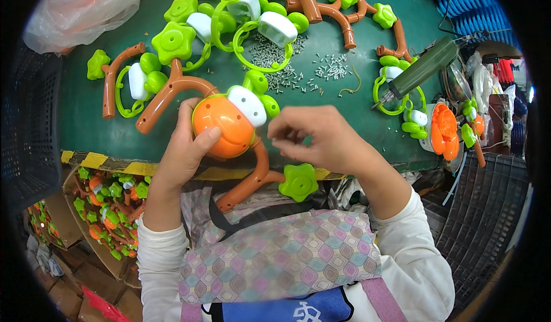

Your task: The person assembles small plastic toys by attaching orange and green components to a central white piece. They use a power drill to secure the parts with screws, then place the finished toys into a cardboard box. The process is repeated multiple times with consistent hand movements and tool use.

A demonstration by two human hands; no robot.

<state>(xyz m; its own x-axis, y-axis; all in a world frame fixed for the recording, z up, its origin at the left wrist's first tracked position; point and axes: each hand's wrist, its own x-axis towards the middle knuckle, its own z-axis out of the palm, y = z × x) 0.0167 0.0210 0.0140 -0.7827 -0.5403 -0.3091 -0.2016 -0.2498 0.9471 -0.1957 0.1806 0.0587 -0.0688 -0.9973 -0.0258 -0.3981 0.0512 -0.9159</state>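
My left hand [182,145] grips a plastic toy part with an orange dome [225,125], thumb on the dome's face and fingers behind its left side. A white piece [247,106] and green knobs [256,82] join its upper right. A brown branch piece [248,183] with a green flower-shaped end [298,182] sticks out below the dome, over the table's front edge. Just right of the dome, apart from it, my right hand [321,137] has its fingers curled with the tips together; whatever they pinch is too small or hidden to make out.
Small screws [270,58] lie in piles beyond my hands. Green rings, white pieces and brown branches [179,86] crowd the far left. A dark green power screwdriver [423,69] hangs at right, near an orange-filled container [443,131]. Boxed toy parts [109,207] stand below left.
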